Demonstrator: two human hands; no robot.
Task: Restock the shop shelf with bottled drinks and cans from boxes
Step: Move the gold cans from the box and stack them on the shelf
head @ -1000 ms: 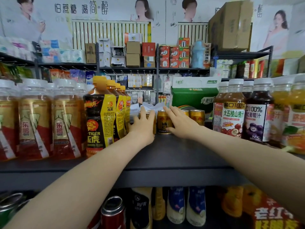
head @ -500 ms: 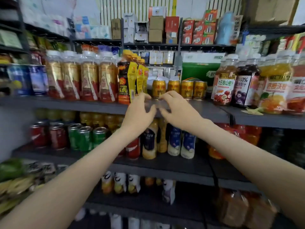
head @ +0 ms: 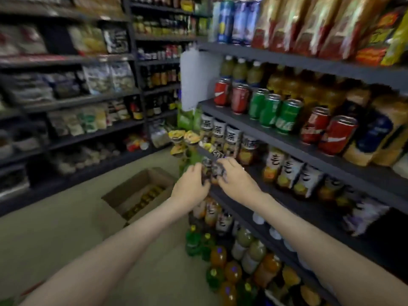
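My left hand [head: 191, 184] and my right hand [head: 236, 180] hang close together in mid-air in front of the dark drinks shelf [head: 287, 138]. Their fingers are loosely curled and I see nothing held in either; motion blur smears the fingertips. Below and left of my hands, an open cardboard box [head: 123, 195] sits on the floor with several gold-topped cans [head: 145, 198] inside. On the shelf to the right stand red cans [head: 326, 131], green cans [head: 278, 111] and rows of bottled drinks [head: 284, 171].
Snack bags fill the top shelf [head: 309, 25] at the right. Another dark rack [head: 72, 100] with packets and bottles runs along the left and back. Green and orange bottles [head: 212, 250] stand low by the floor. Pale floor [head: 55, 235] lies between the racks.
My view has swung left and down from the upper shelf. Both hands have pulled back from the gold cans there and now hover lower, above the floor box.
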